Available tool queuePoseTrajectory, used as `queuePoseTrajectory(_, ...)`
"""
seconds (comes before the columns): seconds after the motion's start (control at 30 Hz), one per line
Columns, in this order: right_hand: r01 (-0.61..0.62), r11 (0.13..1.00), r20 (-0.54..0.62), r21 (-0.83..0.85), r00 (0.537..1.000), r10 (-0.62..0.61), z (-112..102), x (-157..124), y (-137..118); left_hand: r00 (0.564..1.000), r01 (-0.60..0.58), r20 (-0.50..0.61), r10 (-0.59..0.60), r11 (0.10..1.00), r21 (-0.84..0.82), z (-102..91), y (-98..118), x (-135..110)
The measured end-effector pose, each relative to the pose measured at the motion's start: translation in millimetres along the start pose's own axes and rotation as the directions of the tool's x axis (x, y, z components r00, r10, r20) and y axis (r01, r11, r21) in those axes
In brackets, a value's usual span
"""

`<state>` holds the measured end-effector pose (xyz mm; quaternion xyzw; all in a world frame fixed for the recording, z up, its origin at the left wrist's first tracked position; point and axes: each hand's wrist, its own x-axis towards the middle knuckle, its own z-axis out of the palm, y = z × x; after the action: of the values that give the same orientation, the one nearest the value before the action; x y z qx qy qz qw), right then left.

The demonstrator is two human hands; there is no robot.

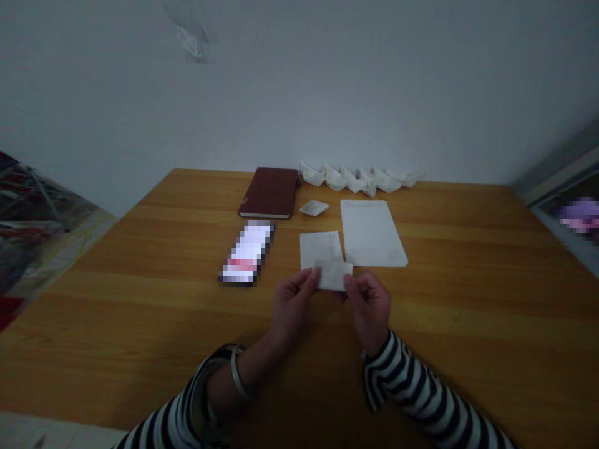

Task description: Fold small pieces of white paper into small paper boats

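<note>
Between my two hands is a small folded piece of white paper (332,276), held up above the wooden table. My left hand (294,304) pinches its left end between thumb and fingers. At the right end, my right hand (369,305) grips it the same way, thumb on top. Just beyond lies a lined paper sheet (321,247), its near edge partly covered by the folded paper. A stack of lined paper (373,234) rests to the right of that. Farther back is a small diamond-shaped folded paper (314,207).
Left of the papers lies a phone (248,252) with a lit, blurred screen. Behind it is a dark red notebook (270,193). Several folded paper boats (355,179) stand in a row along the wall at the back of the wooden table (468,280).
</note>
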<state>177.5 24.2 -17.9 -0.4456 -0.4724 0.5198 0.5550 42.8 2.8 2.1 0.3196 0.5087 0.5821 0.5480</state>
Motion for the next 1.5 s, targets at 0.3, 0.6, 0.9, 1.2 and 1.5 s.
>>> queuePoseTrajectory(0.3,-0.066,0.995,-0.002,0.076,0.998,0.066,2.1,0.7,-0.7,1.000,-0.016,-0.010,0.016,0.999,0.031,1.3,2.3,-3.3)
queuePoseTrajectory(0.6,-0.071,0.994,-0.035,0.078,0.997,0.074,3.2,-0.1,0.8,0.999,-0.019,-0.040,0.020,0.999,0.035,3.7,2.0,-5.4)
queuePoseTrajectory(0.9,-0.108,0.987,-0.067,0.120,0.991,0.116,6.4,-2.4,-4.7,0.996,-0.025,-0.080,0.030,0.998,0.063,5.2,-0.5,-9.1)
queuePoseTrajectory(1.2,-0.030,1.000,-0.050,-0.002,0.998,0.030,-2.3,-0.6,-4.1,0.983,0.168,0.064,-0.171,0.985,0.039,-13.9,7.5,7.0)
queuePoseTrajectory(1.5,-0.022,0.996,0.232,-0.085,0.972,0.042,-10.4,8.7,0.3,0.948,-0.029,0.296,-0.119,0.891,0.454,-38.3,36.0,21.6)
